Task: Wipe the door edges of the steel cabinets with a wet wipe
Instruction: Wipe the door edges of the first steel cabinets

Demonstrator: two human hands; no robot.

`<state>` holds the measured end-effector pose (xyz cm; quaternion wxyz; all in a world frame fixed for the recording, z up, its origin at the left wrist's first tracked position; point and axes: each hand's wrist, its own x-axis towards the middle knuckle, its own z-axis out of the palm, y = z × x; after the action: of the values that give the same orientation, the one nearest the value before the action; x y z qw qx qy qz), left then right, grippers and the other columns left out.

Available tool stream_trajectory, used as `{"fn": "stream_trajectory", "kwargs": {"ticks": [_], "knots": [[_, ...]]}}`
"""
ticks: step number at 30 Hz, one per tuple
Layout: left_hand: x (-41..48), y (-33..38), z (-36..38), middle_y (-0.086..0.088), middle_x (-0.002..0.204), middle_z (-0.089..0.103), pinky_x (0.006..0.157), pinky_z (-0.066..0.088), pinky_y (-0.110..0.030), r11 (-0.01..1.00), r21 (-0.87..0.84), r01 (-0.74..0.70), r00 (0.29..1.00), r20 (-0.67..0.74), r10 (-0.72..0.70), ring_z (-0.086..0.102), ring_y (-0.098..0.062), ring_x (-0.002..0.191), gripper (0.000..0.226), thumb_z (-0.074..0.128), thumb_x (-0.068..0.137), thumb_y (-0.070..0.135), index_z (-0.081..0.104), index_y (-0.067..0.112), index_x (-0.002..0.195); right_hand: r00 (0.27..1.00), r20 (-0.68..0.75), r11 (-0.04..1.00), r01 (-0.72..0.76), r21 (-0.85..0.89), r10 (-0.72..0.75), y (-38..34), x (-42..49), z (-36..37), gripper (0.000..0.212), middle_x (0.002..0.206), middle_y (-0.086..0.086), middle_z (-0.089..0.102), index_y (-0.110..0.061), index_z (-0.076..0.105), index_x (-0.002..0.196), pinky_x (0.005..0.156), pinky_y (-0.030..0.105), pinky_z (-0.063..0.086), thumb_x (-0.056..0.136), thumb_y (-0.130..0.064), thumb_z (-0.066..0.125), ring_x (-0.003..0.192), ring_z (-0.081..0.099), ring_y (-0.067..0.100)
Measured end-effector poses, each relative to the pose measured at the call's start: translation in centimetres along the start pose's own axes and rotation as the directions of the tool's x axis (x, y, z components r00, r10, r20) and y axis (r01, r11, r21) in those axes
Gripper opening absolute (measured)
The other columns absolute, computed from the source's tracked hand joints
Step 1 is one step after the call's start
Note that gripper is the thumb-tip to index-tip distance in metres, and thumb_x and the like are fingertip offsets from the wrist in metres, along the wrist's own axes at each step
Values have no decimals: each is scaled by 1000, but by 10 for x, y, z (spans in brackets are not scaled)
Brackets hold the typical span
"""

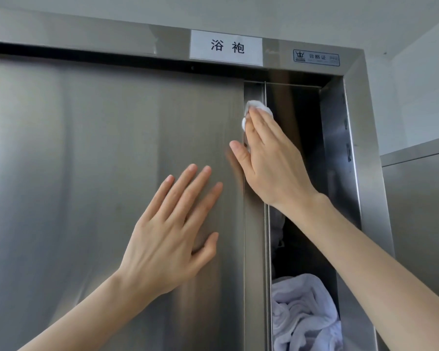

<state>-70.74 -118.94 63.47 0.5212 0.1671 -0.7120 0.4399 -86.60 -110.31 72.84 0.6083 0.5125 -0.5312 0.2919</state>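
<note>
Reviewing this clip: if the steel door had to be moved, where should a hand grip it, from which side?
Probably its vertical edge, below the right hand pressing the wet wipe there. Come from the open gap on the right and hook fingers round the edge; the door face, where the left hand lies flat, shows no handle.

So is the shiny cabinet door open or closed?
Partly open. The door stops short of the frame, leaving a dark gap where white cloth shows.
</note>
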Motion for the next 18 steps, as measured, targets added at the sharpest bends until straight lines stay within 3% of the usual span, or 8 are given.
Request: {"fn": "stream_trajectory", "kwargs": {"ticks": [5, 18], "knots": [[0, 1, -2, -17, 154, 32, 122, 14, -40, 994, -6, 106, 994, 1, -106, 24, -31, 146, 67, 45, 87, 40, 42, 5, 145, 998, 68, 996, -13, -93, 19, -3, -21, 7, 83, 155, 16, 15, 1, 21, 146, 118, 41, 10, 92, -57, -3, 145, 9, 24], [0, 1, -1, -19, 153, 33, 120, 17, -43, 996, 28, 88, 996, 7, -88, 26, -34, 145, 67, 44, 88, 40, 43, 4, 144, 1000, 22, 1000, -10, -13, 10, 6, 4, 10, 81, 154, 19, 17, 6, 23, 144, 118, 34, 14, 93, -56, 8, 145, 11, 25]]}}
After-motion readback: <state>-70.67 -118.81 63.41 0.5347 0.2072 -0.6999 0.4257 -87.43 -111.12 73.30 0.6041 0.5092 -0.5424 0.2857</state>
